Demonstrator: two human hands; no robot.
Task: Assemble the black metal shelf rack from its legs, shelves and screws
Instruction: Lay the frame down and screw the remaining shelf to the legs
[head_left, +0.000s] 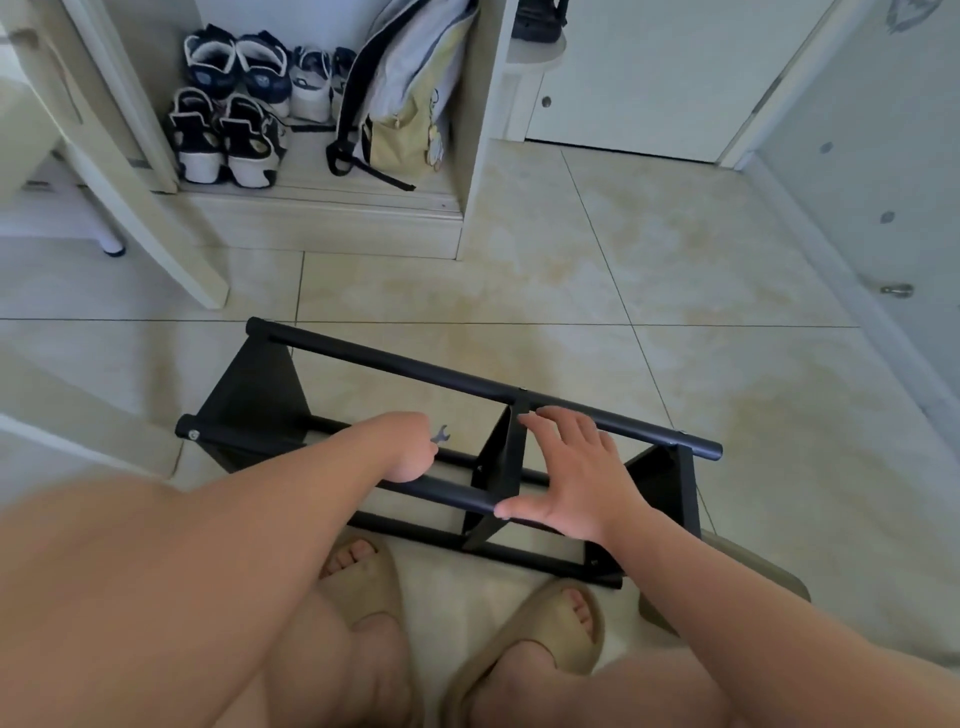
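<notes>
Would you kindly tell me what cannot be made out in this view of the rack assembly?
Head view: the wrench handle, hidden inside the left hand.
Head view: the rack joint beneath the right hand, covered by its fingers.
Head view: the rack's near right corner, behind the right forearm.

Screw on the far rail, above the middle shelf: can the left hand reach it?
Probably yes. The left hand holds a wrench close to the screw, nothing stands between, and the right hand rests beside, not over it.
</notes>
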